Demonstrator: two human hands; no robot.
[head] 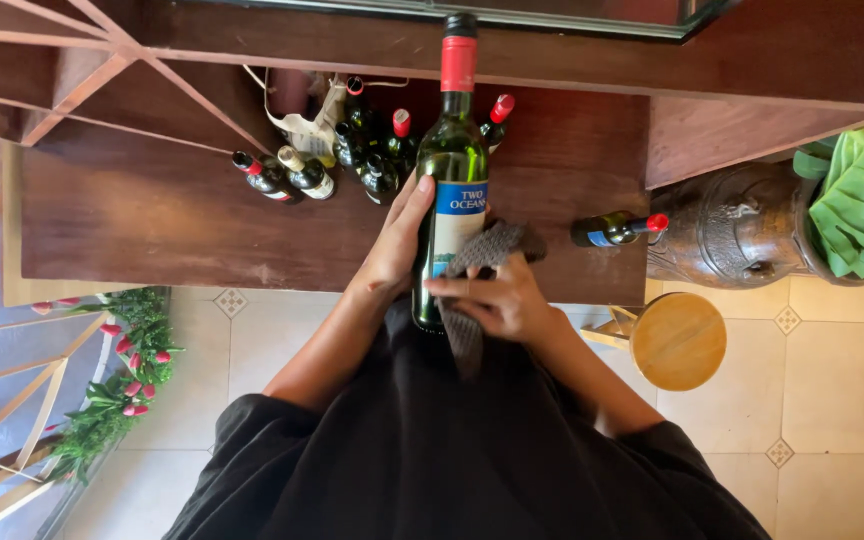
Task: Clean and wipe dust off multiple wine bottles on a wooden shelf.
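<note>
Right hand point(500, 300): fingers pressing a grey cloth point(482, 262) against a green wine bottle point(449, 190); left hand point(395, 245): fingers wrapped round the bottle's side, bottle held above the wooden surface point(152, 210); beyond, a cluster of bottles point(352, 150); one lone bottle point(617, 229) at right.

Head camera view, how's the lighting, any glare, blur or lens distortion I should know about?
In the head view, warm daylight is even; the green wine bottle in the left hand carries a bright highlight on its shoulder. The right hand with the grey cloth is sharp, no motion blur. Wide-angle distortion bends the wooden counter edges and floor tiles.
</note>
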